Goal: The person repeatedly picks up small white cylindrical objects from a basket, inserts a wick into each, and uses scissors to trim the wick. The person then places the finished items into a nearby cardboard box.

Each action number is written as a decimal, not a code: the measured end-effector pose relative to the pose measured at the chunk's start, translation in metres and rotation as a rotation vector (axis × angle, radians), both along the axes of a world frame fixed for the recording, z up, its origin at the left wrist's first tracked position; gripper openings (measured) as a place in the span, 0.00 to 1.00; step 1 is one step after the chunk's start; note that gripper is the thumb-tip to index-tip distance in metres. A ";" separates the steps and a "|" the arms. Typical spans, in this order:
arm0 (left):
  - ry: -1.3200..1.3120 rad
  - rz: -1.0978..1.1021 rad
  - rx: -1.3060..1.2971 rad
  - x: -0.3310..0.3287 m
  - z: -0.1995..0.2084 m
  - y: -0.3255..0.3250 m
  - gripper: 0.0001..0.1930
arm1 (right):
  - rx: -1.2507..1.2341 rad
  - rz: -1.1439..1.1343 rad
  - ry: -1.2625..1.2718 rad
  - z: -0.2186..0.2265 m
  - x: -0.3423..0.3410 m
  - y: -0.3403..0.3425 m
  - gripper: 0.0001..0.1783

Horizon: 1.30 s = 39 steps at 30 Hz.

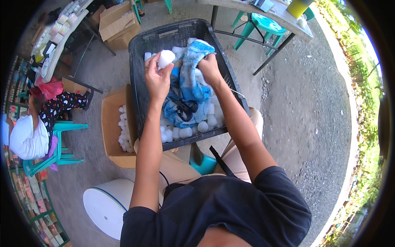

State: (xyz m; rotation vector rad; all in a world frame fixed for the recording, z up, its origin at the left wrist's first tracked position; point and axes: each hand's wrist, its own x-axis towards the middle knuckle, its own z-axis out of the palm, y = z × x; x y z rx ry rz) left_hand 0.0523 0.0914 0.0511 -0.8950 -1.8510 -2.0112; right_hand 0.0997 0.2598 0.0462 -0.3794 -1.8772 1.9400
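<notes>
My left hand [158, 80] is closed round a short white cylinder with a rounded end [166, 59], held up over the left side of a black plastic crate [136, 84]. On the crate's right side my right hand [210, 69] grips a blue and grey fluffy cloth [192, 78]; its fingertips are partly hidden. The cloth hangs down into the crate over many similar white pieces [185, 132]. A small dark object [186, 110], whose kind I cannot make out, lies on the lower part of the cloth.
A cardboard box [113, 136] holding more white pieces stands left of the crate. A white round container [109, 206] is at lower left. To the left, a person [31, 133] sits on a green plastic chair [61, 136]. A table [255, 16] stands at far right.
</notes>
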 end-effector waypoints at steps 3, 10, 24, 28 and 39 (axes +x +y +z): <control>-0.472 -0.261 0.328 -0.002 0.009 -0.007 0.19 | 1.052 -0.227 -0.424 -0.017 0.016 0.016 0.13; -0.725 -0.644 0.696 -0.021 0.004 -0.032 0.14 | 1.367 0.775 -0.521 -0.041 0.032 -0.081 0.17; -0.338 -0.452 0.525 -0.009 0.028 -0.031 0.24 | 0.215 0.586 -0.263 0.051 0.102 0.002 0.34; -0.380 -0.640 0.555 0.008 0.039 -0.025 0.21 | 0.277 0.233 -0.055 0.087 0.140 -0.024 0.36; -0.408 -0.710 0.420 0.068 0.077 -0.033 0.29 | 0.682 0.075 -0.034 0.116 0.156 -0.061 0.38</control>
